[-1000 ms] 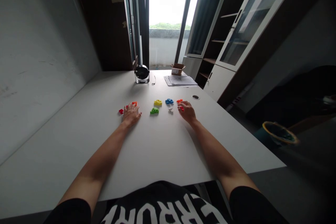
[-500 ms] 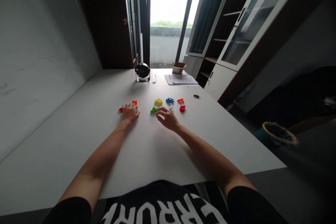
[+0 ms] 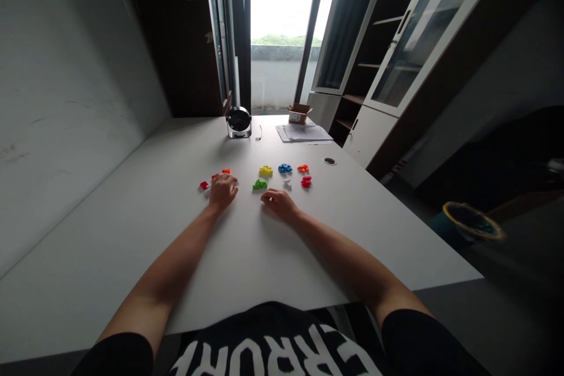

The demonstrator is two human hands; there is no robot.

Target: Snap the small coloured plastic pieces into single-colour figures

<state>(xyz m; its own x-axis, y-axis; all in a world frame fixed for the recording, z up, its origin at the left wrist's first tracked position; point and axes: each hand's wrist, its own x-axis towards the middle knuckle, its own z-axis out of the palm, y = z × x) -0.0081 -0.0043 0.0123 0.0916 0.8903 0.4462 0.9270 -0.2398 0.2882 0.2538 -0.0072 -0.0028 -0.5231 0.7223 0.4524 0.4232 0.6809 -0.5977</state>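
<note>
Left hand (image 3: 223, 190), right hand (image 3: 279, 202) apart, grips unclear to us. We count one green pile (image 3: 259, 185), one yellow pile (image 3: 265, 171).

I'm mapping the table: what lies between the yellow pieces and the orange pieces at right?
In the head view, the blue pieces lie between the yellow pieces and those orange pieces.

Arms (image 3: 187, 262) stretched forward, left hand (image 3: 222, 191) palm down, right hand (image 3: 281, 203) loosely curled
</note>
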